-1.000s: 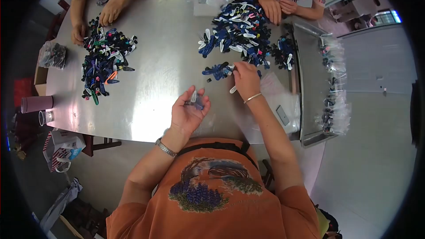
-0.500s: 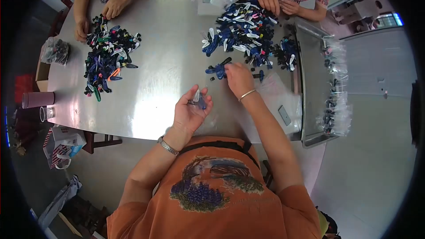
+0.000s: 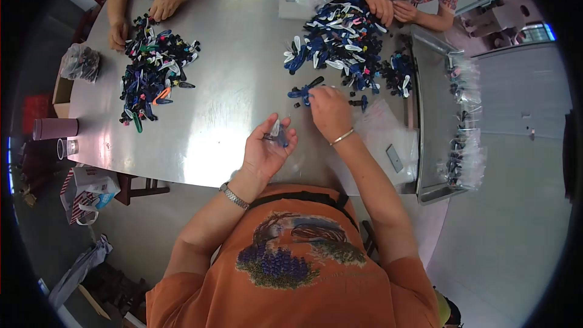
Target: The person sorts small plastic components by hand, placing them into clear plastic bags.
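My left hand (image 3: 265, 149), palm up near the table's front edge, has its fingers curled round a small clear bag (image 3: 278, 134) with white and dark blue clips in it. To its upper right, my right hand (image 3: 331, 112) reaches over the table, fingertips bent together at a small group of dark blue clips (image 3: 299, 93). What its fingertips hold is hidden. Behind these lies a large pile of blue, white and black hair clips (image 3: 346, 39). A few dark clips (image 3: 359, 103) lie just right of my right hand.
Another clip pile (image 3: 152, 70) is at the left. Two people's hands (image 3: 170, 1) (image 3: 381, 7) work at the far side. A metal tray (image 3: 434, 85) holds filled bags (image 3: 467, 121). Flat clear bags (image 3: 373, 133), a grey rectangular object (image 3: 394, 158) and a pink cup (image 3: 56, 129) are on the table.
The whole view has shifted slightly, with most tabletop things a little further right. My left hand still holds the bag, and my right hand remains at the small group of blue clips.
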A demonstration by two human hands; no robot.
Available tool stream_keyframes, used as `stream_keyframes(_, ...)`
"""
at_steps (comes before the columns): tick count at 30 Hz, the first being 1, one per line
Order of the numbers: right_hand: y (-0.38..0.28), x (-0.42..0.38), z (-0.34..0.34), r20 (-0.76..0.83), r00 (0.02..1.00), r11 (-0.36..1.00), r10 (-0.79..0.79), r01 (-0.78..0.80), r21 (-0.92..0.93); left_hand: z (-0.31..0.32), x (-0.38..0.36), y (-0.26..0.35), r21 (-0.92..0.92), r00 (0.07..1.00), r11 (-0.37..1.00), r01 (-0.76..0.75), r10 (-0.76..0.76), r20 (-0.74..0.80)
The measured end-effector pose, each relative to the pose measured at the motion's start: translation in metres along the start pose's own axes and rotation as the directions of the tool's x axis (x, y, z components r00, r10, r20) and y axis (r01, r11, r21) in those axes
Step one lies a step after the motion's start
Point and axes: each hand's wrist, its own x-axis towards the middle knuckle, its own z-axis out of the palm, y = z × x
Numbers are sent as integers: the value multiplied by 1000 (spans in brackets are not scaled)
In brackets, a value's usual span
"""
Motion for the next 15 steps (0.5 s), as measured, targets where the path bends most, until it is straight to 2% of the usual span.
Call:
stream_keyframes(2,-11,4,8,87,994,997,-63,58,54,0,0,1,12,1000,1000,-1,1,-2)
stream_keyframes(3,-14,4,13,83,995,997,-63,58,55,-1,0,1,8,1000,1000,6,-6,9)
stream_keyframes(5,-20,0,23,224,972,997,-77,82,-12,-4,1,2,2,1000,1000,10,-10,23)
stream_keyframes(10,-23,-6,19,224,970,995,-91,79,65,-7,3,3,-9,1000,1000,21,-21,23)
stream_keyframes(12,-25,-6,15,244,957,986,-159,141,88,-7,3,3,-33,999,999,26,-25,33)
stream_keyframes(15,-24,-7,17,268,948,983,-169,144,113,-8,3,4,-49,999,999,24,-21,47)
